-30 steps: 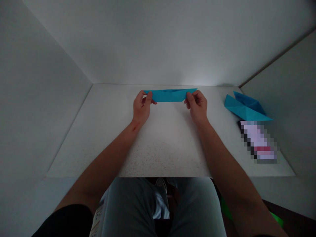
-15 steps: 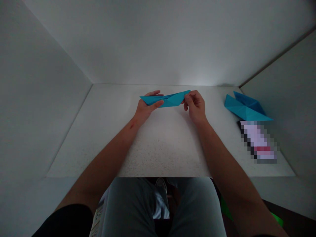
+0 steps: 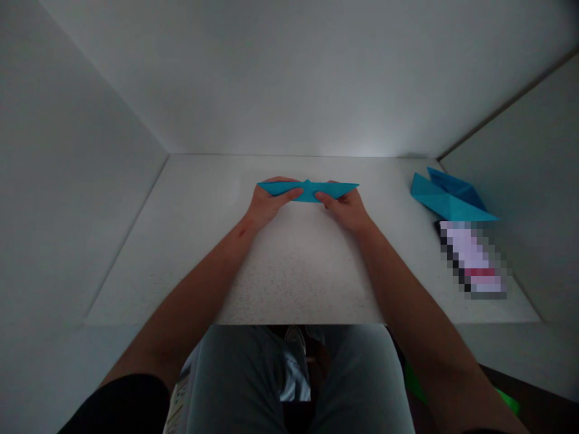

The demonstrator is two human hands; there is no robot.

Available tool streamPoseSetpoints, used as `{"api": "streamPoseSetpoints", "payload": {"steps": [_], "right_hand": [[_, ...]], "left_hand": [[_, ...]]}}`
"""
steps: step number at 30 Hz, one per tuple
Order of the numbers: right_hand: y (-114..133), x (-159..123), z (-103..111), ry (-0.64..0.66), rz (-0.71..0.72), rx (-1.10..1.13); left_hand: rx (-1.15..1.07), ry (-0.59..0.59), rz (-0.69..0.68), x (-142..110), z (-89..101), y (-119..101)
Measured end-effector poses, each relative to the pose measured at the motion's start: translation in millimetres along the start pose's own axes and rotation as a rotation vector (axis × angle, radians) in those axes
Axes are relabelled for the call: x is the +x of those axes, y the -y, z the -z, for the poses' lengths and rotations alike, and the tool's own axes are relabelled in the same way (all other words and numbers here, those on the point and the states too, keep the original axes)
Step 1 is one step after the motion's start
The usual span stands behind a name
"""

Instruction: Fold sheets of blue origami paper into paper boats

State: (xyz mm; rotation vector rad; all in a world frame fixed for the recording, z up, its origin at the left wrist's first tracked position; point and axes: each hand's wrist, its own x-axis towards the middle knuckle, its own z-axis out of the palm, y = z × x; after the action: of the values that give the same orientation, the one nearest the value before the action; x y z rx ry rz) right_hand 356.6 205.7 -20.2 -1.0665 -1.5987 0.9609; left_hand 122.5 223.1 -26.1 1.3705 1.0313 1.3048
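A blue folded paper boat (image 3: 309, 191) is held level between my two hands, long and narrow with pointed ends and a small peak at its middle. My left hand (image 3: 266, 202) grips its left half, thumb on the near side and fingers behind the paper. On the right half, my right hand (image 3: 346, 208) pinches in the same way, its thumb pressed to the near face close to the middle. Most of the fingers of both hands are hidden behind the paper.
Farther right on the white table (image 3: 294, 265) lies a second blue paper boat (image 3: 447, 199), opened out. A pixelated phone-like object (image 3: 473, 256) lies just in front of it. White walls enclose the table at the back and both sides.
My right hand has shifted from the boat's right tip toward its middle, thumb now on the near face. The paper has levelled out, and its upper edges look pressed closer together.
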Motion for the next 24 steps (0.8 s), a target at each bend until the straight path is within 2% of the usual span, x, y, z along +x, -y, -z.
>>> {"api": "streamPoseSetpoints", "payload": {"steps": [4, 15, 24], "right_hand": [[2.8, -3.7, -2.0, -0.013, -0.041, -0.07], [-3.2, -1.2, 3.7, -0.127, -0.04, -0.028], [-8.2, 0.4, 8.0, -0.275, -0.001, 0.006]], "left_hand": [[0.004, 0.025, 0.002, -0.5, -1.2, 0.0], [-0.014, -0.118, -0.086, 12.4, 5.1, 8.3], [0.01, -0.09, -0.116, 7.5, 2.5, 7.6]]}}
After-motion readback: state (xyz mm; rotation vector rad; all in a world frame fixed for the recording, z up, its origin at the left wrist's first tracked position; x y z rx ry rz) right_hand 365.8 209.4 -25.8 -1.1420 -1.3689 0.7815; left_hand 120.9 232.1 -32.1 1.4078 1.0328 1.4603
